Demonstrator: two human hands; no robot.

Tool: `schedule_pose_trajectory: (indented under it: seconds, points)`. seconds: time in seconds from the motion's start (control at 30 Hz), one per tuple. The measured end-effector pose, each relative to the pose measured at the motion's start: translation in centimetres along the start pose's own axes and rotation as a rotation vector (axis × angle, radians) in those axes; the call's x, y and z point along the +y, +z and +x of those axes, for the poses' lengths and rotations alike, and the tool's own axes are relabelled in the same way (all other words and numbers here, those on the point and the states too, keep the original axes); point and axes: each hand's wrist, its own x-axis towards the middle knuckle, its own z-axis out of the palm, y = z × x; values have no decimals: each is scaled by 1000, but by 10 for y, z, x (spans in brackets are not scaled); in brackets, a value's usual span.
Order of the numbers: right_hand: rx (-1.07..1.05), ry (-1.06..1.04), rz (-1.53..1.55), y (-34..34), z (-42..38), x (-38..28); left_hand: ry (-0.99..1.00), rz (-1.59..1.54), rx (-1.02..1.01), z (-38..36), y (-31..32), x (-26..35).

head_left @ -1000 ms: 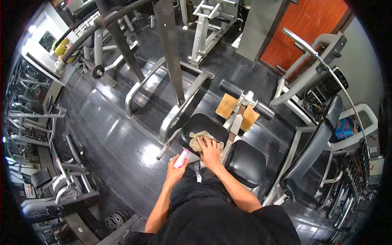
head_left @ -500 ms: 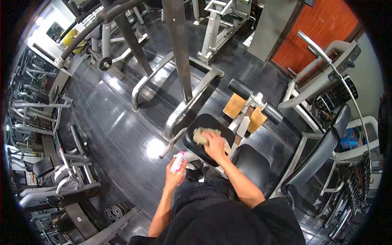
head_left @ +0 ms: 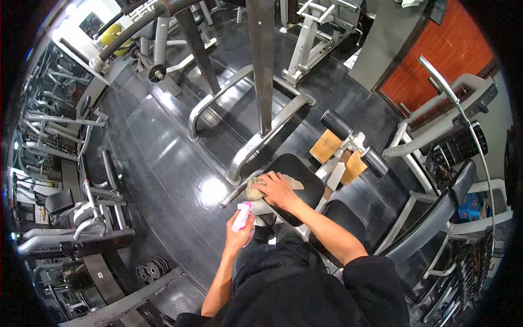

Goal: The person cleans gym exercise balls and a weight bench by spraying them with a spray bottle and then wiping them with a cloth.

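Note:
A beige cloth [head_left: 254, 190] is under the fingers of my right hand [head_left: 277, 192], at the left edge of a black padded seat [head_left: 306, 197]. A light patch shows on the seat beside that hand. My left hand [head_left: 238, 233] is wrapped round a white and pink spray bottle [head_left: 243, 216], held upright just left of and below the seat. A metal handle [head_left: 233, 196] sticks out on the left, close to the cloth.
Behind the seat rises a metal upright [head_left: 262, 71] on a curved frame. Black foam rollers [head_left: 336, 124] stand to the right near wooden plates [head_left: 326, 146]. A second black pad [head_left: 340, 223] lies at the lower right. Weight plates [head_left: 152, 270] are at the lower left.
My right hand has moved left across the seat with the cloth, to the seat's edge. The bottle stays in my left hand. The whole view has shifted slightly.

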Motion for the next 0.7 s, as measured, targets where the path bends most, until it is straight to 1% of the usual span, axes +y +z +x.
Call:
schedule_pose_trajectory:
  seconds: [0.03,0.07,0.1,0.17,0.2,0.27,0.3,0.37,0.4,0.43,0.5,0.57,0.6,0.63,0.7]
  points:
    - [-73,-6,-38,1,7,2,-18,2,-3,-1,0,0]
    - [-63,107,-41,2,16,4,-35,2,-5,-1,1,0]
    - [-66,100,-43,5,26,12,-35,-2,1,-1,2,4]
    - [-25,405,-42,22,45,34,-75,-57,-14,-2,3,13]
    - [-23,404,-41,28,53,42,-73,-55,-13,-1,4,10]
    - [-98,462,-73,34,64,51,-6,-27,13,2,7,-1]
    - [-95,468,-73,29,66,45,-4,-25,8,2,8,-1]
    - [-370,213,36,9,71,23,12,-33,2,5,11,1]
    - [-476,83,35,9,73,22,15,-33,-2,9,14,2]
    - [-481,33,21,13,72,23,-3,-72,-27,12,16,2]
    - [-473,121,47,20,77,34,-21,-106,-52,17,20,1]
    - [-479,186,-14,22,86,52,87,-19,-111,25,22,-2]
    - [-599,298,-83,19,98,56,-27,-24,-146,24,21,12]
    - [-623,326,-167,15,104,61,-27,-17,-142,25,19,17]
    - [-651,407,-179,11,111,79,103,87,-167,28,15,24]
